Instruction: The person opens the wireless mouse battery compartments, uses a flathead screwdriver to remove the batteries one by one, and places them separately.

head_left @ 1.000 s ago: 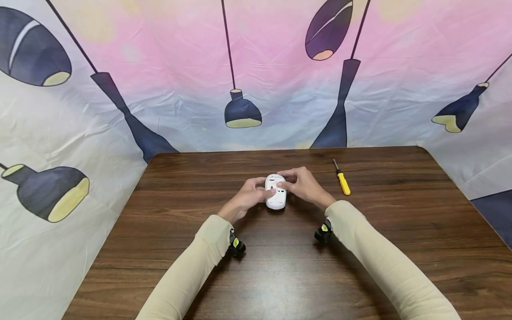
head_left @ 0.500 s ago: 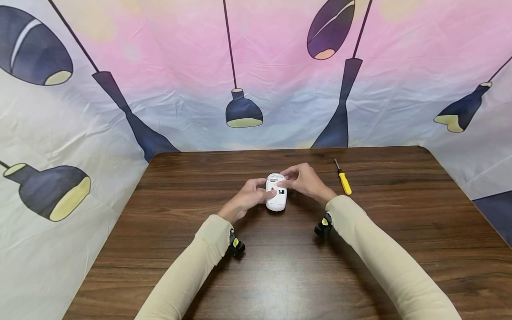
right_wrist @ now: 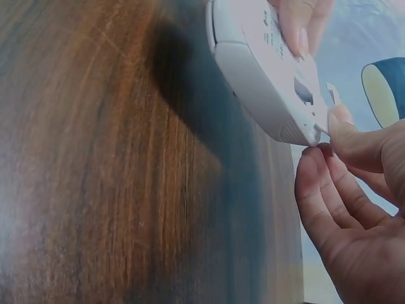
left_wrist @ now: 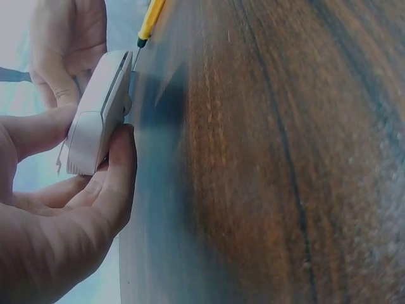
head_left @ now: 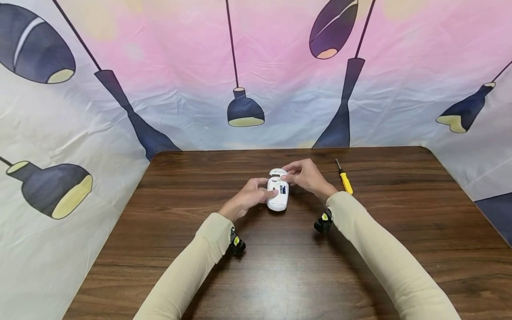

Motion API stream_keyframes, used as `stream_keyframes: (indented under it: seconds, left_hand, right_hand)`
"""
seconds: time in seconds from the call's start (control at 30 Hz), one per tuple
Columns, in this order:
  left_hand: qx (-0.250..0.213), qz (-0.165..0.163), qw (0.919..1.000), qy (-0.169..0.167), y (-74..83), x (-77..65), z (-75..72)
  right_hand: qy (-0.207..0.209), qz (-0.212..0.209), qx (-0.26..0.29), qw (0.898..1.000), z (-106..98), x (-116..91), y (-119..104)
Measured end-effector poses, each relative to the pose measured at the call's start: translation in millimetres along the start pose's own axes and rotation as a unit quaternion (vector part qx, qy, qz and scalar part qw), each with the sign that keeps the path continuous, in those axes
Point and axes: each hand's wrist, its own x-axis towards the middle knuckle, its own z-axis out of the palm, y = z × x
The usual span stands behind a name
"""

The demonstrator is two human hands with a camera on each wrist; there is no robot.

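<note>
The person's sleeves (head_left: pixel 182 271) reach forward over the table (head_left: pixel 264 284). A white mouse (head_left: pixel 276 204) is held just above the table, underside towards the head camera, its long axis running away from the person, rounded ends near and far. The left hand (head_left: pixel 250 195) grips its left side, thumb across the underside. Beyond its far end, the right hand (head_left: pixel 307 177) pinches a white cover (head_left: pixel 276 170), fingertips nearly together; whether cover and mouse touch is unclear. To the right lies a yellow-handled screwdriver (head_left: pixel 346 183), tip pointing away. Behind hangs a lamp-printed cloth (head_left: pixel 192 89).
</note>
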Motion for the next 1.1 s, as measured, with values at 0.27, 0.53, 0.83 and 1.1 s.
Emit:
stream_keyframes:
  seconds: [0.27, 0.53, 0.83, 1.1]
  left_hand:
    - [-0.001, 0.000, 1.0000, -0.004, 0.6, -2.0, -0.3]
    - [0.013, 0.005, 0.9998, -0.017, -1.1, -4.0, -2.8]
    - [0.005, -0.001, 0.9999, -0.010, 0.4, -7.4, -4.4]
    - [-0.028, 0.000, 0.9991, -0.032, 1.5, -8.1, -4.9]
  right_hand:
    - [0.022, 0.048, 0.097, 0.994, -2, 5, 3]
    - [0.050, 0.039, 0.142, 0.988, -4, 10, 7]
    - [0.055, 0.056, 0.058, 0.995, -2, 13, 20]
    - [0.069, 0.043, -0.035, 0.996, -1, 15, 29]
